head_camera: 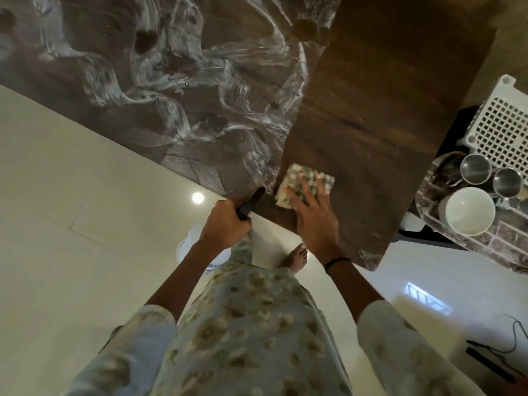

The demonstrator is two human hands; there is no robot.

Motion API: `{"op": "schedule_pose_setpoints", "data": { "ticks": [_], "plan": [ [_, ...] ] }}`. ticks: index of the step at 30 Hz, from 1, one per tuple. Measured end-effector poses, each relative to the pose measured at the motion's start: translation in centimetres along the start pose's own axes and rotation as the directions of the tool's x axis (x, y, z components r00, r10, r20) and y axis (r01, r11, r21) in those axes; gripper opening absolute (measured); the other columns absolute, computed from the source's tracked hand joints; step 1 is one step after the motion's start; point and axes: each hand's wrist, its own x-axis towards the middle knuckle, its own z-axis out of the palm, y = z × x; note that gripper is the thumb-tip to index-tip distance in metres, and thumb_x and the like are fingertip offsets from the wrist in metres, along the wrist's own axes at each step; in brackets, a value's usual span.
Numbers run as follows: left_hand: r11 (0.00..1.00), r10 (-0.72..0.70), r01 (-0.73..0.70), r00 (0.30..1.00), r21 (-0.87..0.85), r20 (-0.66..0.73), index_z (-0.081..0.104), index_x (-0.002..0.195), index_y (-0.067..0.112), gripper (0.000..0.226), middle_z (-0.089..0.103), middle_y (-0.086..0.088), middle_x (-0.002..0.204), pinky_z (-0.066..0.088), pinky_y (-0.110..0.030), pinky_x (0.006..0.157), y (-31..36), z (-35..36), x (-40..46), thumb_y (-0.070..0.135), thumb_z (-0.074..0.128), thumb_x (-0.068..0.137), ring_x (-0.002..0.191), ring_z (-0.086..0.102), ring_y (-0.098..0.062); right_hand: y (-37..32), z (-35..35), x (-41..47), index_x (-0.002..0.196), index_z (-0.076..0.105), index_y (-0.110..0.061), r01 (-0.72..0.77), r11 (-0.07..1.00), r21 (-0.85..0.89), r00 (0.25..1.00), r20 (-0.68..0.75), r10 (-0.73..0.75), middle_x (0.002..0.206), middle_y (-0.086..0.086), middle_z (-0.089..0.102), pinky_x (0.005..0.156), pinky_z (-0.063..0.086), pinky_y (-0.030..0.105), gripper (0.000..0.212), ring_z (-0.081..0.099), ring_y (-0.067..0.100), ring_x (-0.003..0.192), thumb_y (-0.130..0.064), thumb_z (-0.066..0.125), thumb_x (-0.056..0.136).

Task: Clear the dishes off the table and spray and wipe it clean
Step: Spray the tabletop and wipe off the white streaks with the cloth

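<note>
So the checked cloth lies flat on the dark wooden surface near its front edge, right under the right hand. That hand's fingers are straight and spread, pressing down on the cloth, not curled round it. The left hand is just beside it at the edge of the surface, fingers wrapped tight round the black trigger head of a spray bottle, with the white bottle body hanging below the wrist. Left part of the surface is covered in white soapy streaks; the part around the cloth looks plain. Off to the right sit a white bowl, two steel cups and a white plastic basket.
</note>
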Motion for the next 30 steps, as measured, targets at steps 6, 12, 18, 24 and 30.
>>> {"op": "schedule_pose_setpoints", "data": {
  "ticks": [6,12,18,24,30],
  "plan": [
    [0.998,0.062,-0.062,0.998,0.014,0.002,0.063,0.081,0.011,0.008,0.044,0.008,0.049,0.028,-0.022,0.046,0.4,-2.1,0.5,0.003,0.061,0.079,0.043,0.035,-0.013,-3.4,1.6,-1.2,0.143,0.041,-0.031,0.225,0.971,-0.08,0.974,0.057,-0.221,0.157,0.003,0.027,0.117,0.025,0.048,0.062,0.018,0.035,0.146,-0.006,0.035,0.087],
    [0.997,0.003,-0.007,0.998,0.073,0.056,0.068,0.09,0.01,0.019,0.055,-0.001,0.057,0.038,-0.025,0.051,-0.7,-3.3,0.5,0.004,0.06,0.074,0.049,0.049,-0.02,-0.2,-0.3,-2.4,0.142,0.041,-0.031,0.126,0.981,-0.146,0.991,0.062,-0.118,0.154,0.004,0.033,0.111,0.025,0.047,0.081,0.025,0.035,0.143,0.004,0.058,0.071],
    [0.995,-0.046,0.04,0.997,0.089,0.067,0.055,0.07,0.012,0.011,0.05,-0.002,0.053,0.031,-0.022,0.048,-1.5,-4.4,1.0,0.005,0.058,0.077,0.045,0.042,-0.018,0.2,-0.8,0.1,0.145,0.034,-0.032,0.064,0.994,-0.089,0.995,0.075,-0.058,0.157,0.003,0.028,0.11,0.037,0.051,0.08,0.02,0.036,0.145,-0.005,0.071,0.079],
    [0.993,-0.063,0.058,0.997,0.104,0.041,0.06,0.075,0.004,0.008,0.044,-0.004,0.051,0.027,-0.023,0.046,-1.9,-5.5,2.0,0.01,0.058,0.08,0.044,0.039,-0.019,-1.9,-1.3,5.6,0.144,0.038,-0.031,-0.013,1.0,-0.018,1.0,0.007,0.013,0.159,0.002,0.021,0.113,0.031,0.055,0.058,0.011,0.035,0.147,-0.006,0.049,0.093],
    [1.0,-0.009,0.009,1.0,0.018,0.018,0.065,0.078,0.017,0.013,0.06,-0.018,0.062,0.041,-0.035,0.054,-2.1,-7.0,2.4,0.015,0.054,0.071,0.056,0.047,-0.035,-8.8,0.2,8.5,0.144,0.039,-0.027,0.186,0.983,0.001,0.981,0.048,-0.186,0.159,0.005,0.022,0.116,0.023,0.052,0.067,0.009,0.038,0.146,-0.005,0.055,0.082]
  ]
}}
